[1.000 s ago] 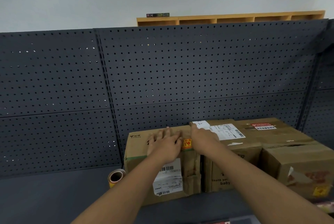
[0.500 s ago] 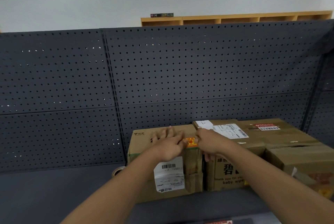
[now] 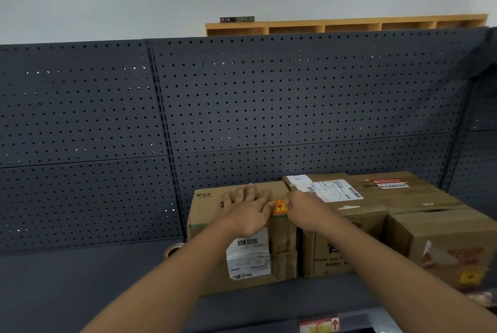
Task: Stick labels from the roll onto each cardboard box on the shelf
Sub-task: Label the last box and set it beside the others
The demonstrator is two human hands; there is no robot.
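Observation:
Three cardboard boxes stand in a row on the dark shelf (image 3: 80,284). My left hand (image 3: 248,211) lies flat with spread fingers on top of the left box (image 3: 207,214). An orange and yellow label (image 3: 279,206) sits at that box's top right edge. My right hand (image 3: 304,211) is at the label's right side, fingers bent down over the edge; whether it pinches the label is hidden. The middle box (image 3: 330,252) and the right box (image 3: 441,233) stand beside it. The label roll (image 3: 173,249) lies on the shelf left of the left box, partly hidden by my left forearm.
A dark pegboard (image 3: 242,106) backs the shelf. A wooden cubby unit (image 3: 347,24) shows above it. The shelf's front edge carries a red and white sticker (image 3: 320,324). The shelf surface stretches left of the boxes.
My right hand slid from the middle box's top down to the label's right edge. My left hand stayed flat on the left box. The view shifted slightly.

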